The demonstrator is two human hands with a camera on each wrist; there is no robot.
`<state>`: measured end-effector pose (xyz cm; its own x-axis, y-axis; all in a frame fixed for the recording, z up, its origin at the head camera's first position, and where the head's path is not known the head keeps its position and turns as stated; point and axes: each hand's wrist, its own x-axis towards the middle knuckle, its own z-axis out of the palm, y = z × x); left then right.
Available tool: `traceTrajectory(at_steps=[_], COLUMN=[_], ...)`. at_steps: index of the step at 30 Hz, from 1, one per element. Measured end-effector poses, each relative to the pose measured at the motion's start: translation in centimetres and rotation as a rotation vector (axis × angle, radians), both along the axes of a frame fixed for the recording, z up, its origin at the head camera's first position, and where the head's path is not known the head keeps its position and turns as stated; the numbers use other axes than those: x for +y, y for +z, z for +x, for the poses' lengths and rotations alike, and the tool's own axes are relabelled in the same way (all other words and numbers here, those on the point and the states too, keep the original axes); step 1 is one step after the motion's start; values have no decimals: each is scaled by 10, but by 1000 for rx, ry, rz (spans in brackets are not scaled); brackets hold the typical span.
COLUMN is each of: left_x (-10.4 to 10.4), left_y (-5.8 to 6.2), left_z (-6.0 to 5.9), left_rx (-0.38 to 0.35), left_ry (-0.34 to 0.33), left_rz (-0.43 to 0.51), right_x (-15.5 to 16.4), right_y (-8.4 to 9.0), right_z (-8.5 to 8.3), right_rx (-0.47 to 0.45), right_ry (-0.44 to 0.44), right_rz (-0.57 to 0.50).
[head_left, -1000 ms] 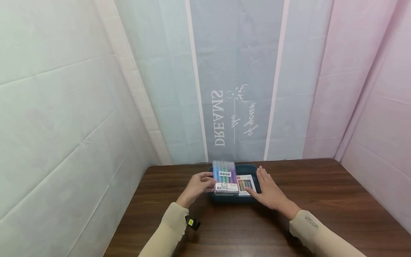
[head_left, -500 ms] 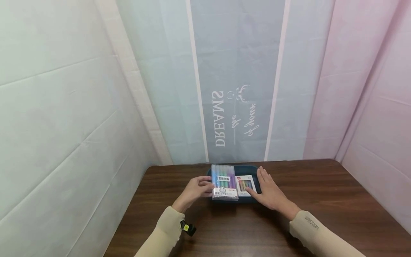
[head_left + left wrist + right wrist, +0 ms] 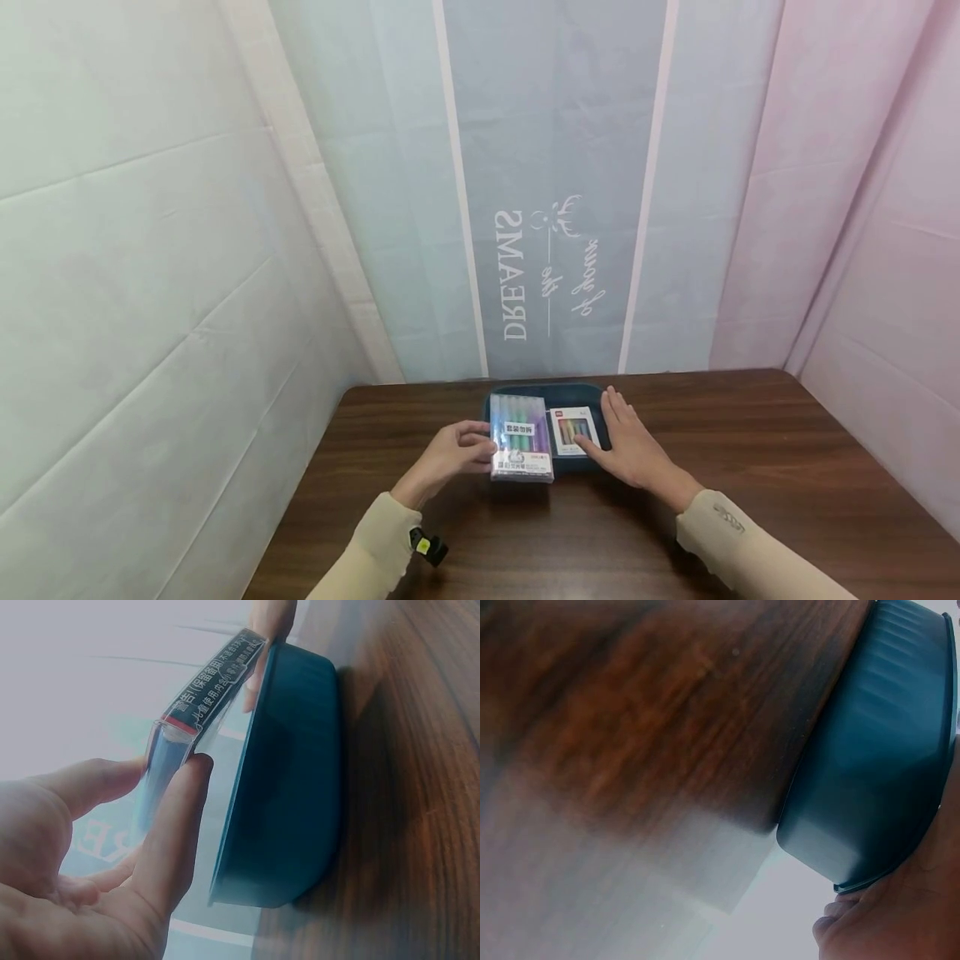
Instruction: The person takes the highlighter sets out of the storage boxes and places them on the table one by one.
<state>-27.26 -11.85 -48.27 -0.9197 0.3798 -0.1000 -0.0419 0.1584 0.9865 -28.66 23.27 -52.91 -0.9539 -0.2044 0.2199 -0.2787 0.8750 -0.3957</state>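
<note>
A dark blue tray [image 3: 561, 392] sits at the far middle of the brown table [image 3: 750, 467]. My left hand [image 3: 457, 450] pinches a clear pack of pastel pens [image 3: 520, 437] by its left edge and holds it over the tray's near left rim. In the left wrist view thumb and fingers clamp the pack's edge [image 3: 199, 712] just above the tray [image 3: 292, 787]. A smaller white box of coloured pens [image 3: 574, 431] lies in the tray. My right hand [image 3: 626, 442] rests flat with straight fingers on the tray's right side; the thumb touches the small box. The right wrist view shows the tray wall [image 3: 870, 750].
Fabric sheets wall the table: pale green on the left, grey with "DREAMS" lettering [image 3: 513, 275] behind, pink on the right. Bare wooden tabletop spreads left, right and in front of the tray.
My left hand has drawn the pen pack toward me and slightly left, off the tray's middle to its near rim. The right hand has stayed in place.
</note>
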Motion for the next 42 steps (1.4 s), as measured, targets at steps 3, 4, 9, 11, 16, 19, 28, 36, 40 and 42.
traceTrajectory(at_steps=[3,4,9,11,16,19,28,36,40,42], left_x=[-2,-3,-5,-7,-12,-14,-16,-21,-24,-25], left_y=[-2,-3,-5,-6,-9,-11,-13,-23,-24,-23], left_z=[4,5,9,10,15,19,27,35,39,40], left_rx=[-10,-14,-24,-26,-45,-59,-92,-116,-117,-118], left_ry=[-5,-8,-25,-31,-42,-48,-60,-79,-77,-80], left_rz=[-4,-3,25,35,39,35,48,65,90,90], right_x=[0,0,0,0,-2,-3,-1,1,-1,-2], right_y=[-1,-1,0,1,1,0,2,-2,-1,0], right_z=[1,1,1,1,2,2,1,2,1,1], right_rx=[-6,-7,-7,-7,-23,-27,-8,0,6,6], right_ry=[-1,0,2,-3,-14,-13,-11,-8,0,1], right_rz=[2,2,4,3,7,13,13,12,1,2])
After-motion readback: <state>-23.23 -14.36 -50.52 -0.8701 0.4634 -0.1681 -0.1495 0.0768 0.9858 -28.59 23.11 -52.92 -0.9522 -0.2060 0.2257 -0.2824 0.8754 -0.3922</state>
